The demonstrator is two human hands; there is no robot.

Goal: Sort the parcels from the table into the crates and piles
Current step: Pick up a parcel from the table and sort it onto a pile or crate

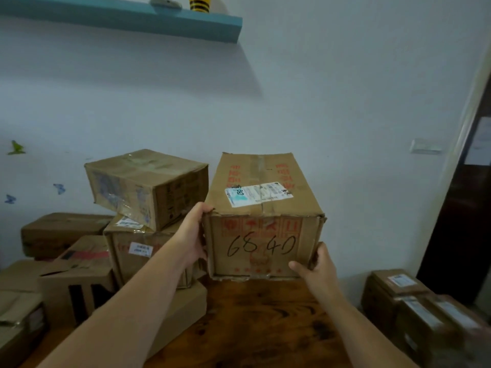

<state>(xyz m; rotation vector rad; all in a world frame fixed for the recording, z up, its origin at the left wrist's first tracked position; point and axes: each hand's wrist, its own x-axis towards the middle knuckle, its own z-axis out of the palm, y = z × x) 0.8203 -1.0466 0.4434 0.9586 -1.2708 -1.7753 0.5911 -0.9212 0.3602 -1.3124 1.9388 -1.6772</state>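
**Far left:** a pile of cardboard boxes [66,261], some with flaps open, is set against the wall.

**Stack beside it:** a tilted taped box [146,187] is seated askew on a labelled carton [125,261], with its corner overhanging the carton's left edge. A flat box [183,309] is lodged beneath.

**Left hand [191,235]:** it is closed on the left vertical edge of the parcel marked 6840 [263,221]. The thumb is hooked over the top corner and the fingers are laid along the side. The hand is fitted into the narrow gap between stack and parcel.

**Parcel:** a worn brown carton, upright, with a shipping label [259,193] on its top face. It is held over the far part of the wooden table [252,328]. Whether its base rests on the wood cannot be told.

**Right hand [316,266]:** it is clasped round the parcel's lower right edge, with the thumb laid on the front face.

**Right:** a stretch of bare wall is seen beyond the parcel. Further right, well apart from it, a row of labelled boxes [414,304] stands beside a dark door [465,221].
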